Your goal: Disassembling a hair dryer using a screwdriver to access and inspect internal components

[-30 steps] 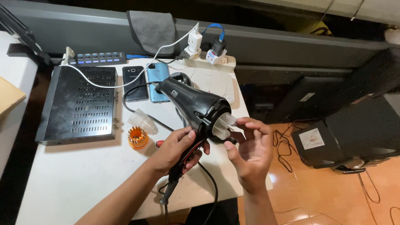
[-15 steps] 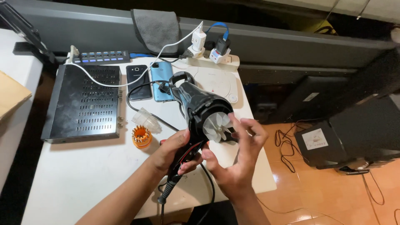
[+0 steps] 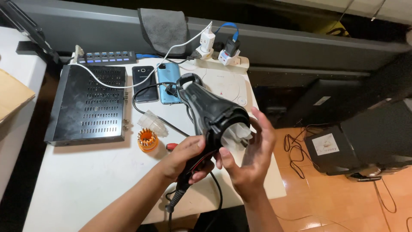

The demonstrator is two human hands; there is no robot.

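Head view: dryer held over table edge

Left hand (image 3: 189,157) wrapped tight around dryer (image 3: 214,114) handle, above table (image 3: 86,184) front edge. Right hand (image 3: 253,159) cupped, fingers spread, at dryer's open end; thumb touches pale inner part (image 3: 235,134). Inner part's detail hard to make out. Handle mostly hidden by left fingers. Cord (image 3: 174,202) drops out of frame at bottom. Orange bit holder (image 3: 147,140) nr left hand; red tool behind wrist mostly hidden.

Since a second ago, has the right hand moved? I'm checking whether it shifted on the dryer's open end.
Yes. The right hand has swung in under the hair dryer, closer to the orange bit holder on the table.
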